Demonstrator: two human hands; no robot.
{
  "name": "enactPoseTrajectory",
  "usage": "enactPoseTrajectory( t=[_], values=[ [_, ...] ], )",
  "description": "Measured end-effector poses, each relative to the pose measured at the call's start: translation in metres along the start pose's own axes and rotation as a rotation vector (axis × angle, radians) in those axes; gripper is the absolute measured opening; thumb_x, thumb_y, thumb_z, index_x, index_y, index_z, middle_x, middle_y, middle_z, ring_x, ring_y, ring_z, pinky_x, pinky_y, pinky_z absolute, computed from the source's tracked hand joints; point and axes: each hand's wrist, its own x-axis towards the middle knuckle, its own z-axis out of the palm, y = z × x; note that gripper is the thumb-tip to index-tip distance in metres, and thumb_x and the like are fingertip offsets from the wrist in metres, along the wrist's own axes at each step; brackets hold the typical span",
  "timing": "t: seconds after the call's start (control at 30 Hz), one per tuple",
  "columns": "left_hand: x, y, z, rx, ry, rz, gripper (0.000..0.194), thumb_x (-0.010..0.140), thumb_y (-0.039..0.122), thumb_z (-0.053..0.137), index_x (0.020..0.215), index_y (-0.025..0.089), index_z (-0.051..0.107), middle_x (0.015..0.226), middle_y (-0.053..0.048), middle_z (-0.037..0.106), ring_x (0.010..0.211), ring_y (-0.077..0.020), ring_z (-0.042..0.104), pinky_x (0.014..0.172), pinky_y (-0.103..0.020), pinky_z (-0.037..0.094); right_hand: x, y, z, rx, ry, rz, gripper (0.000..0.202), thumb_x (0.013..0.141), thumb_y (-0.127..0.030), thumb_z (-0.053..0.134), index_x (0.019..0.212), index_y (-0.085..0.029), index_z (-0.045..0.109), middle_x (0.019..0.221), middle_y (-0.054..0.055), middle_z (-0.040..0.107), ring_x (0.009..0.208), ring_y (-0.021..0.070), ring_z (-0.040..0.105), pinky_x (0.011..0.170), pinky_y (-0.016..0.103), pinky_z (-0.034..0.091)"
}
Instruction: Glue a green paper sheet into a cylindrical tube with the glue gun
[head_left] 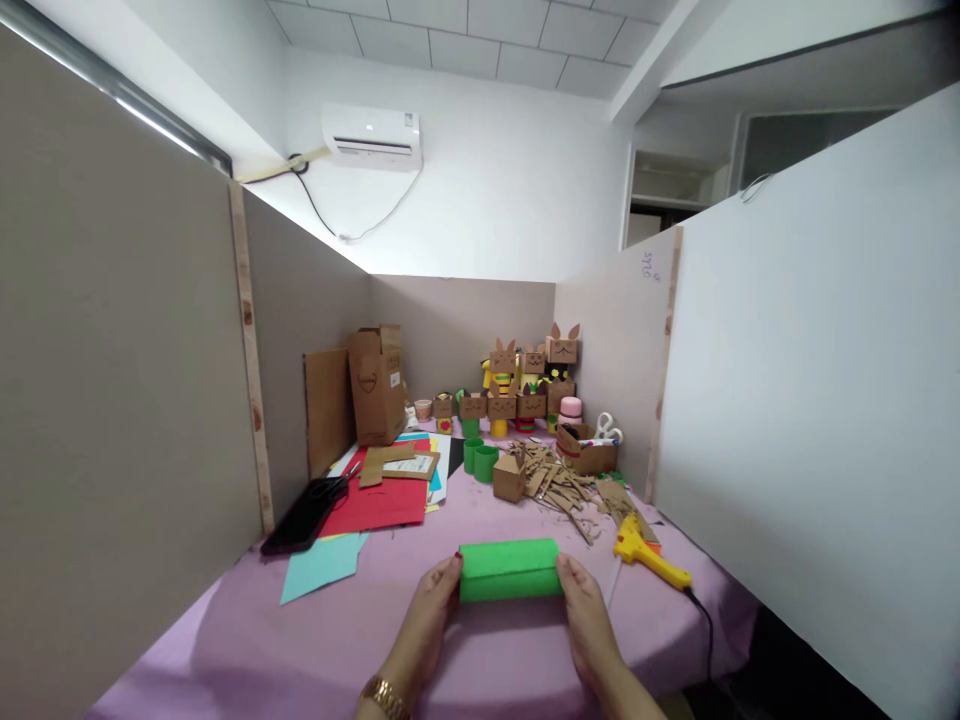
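Note:
A bright green paper roll point(510, 571) lies sideways above the front of the purple cloth, a lengthwise edge showing along its side. My left hand point(435, 607) pinches its left end, a gold watch on the wrist. At the right end, my right hand point(589, 610) grips the roll with the thumb on its rim. The undersides of the fingers are hidden. Beyond the roll stand two short green tubes point(486, 464) and a small cardboard box point(509, 479). To the right lies a yellow glue gun point(649, 556) with a black cord.
Cardboard scraps point(555, 476) lie behind the roll. At left are red paper point(379, 505), light blue paper point(324, 566), a black tablet-like object point(300, 520) and a tall carton point(375, 387). Several cardboard animal figures point(502, 405) stand at the back, near a box with scissors point(587, 453).

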Motion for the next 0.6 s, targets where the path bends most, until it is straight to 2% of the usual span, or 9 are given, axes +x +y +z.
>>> enactPoseTrajectory(
  t=[0.17,0.33,0.6],
  values=[
    [0.000,0.002,0.003,-0.040,-0.062,-0.028,0.041,0.068,0.035,0.076,0.103,0.015,0.069,0.092,-0.010,0.075,0.093,-0.0243,0.066,0.090,-0.034,0.045,0.001,0.002,-0.002,0.028,0.087,0.030,0.049,0.066,-0.060,0.069,0.089,-0.017,0.070,0.089,0.005,0.074,0.098,0.0259,0.062,0.087,0.034,0.046],
    [-0.002,0.004,0.004,-0.077,-0.063,-0.014,0.035,0.077,0.038,0.068,0.104,0.017,0.070,0.096,-0.009,0.074,0.096,-0.0221,0.065,0.093,-0.032,0.044,0.003,0.010,-0.007,0.036,0.194,0.057,0.054,0.060,-0.062,0.071,0.090,-0.018,0.070,0.099,0.007,0.074,0.111,0.0279,0.057,0.099,0.036,0.038],
    [-0.002,0.003,0.004,-0.114,-0.085,-0.015,0.037,0.074,0.034,0.072,0.106,0.016,0.068,0.097,-0.010,0.074,0.096,-0.0218,0.066,0.087,-0.030,0.047,0.005,0.013,-0.009,0.074,0.162,0.041,0.049,0.066,-0.060,0.069,0.094,-0.020,0.069,0.102,0.007,0.074,0.107,0.0258,0.060,0.094,0.035,0.044]
  ],
)
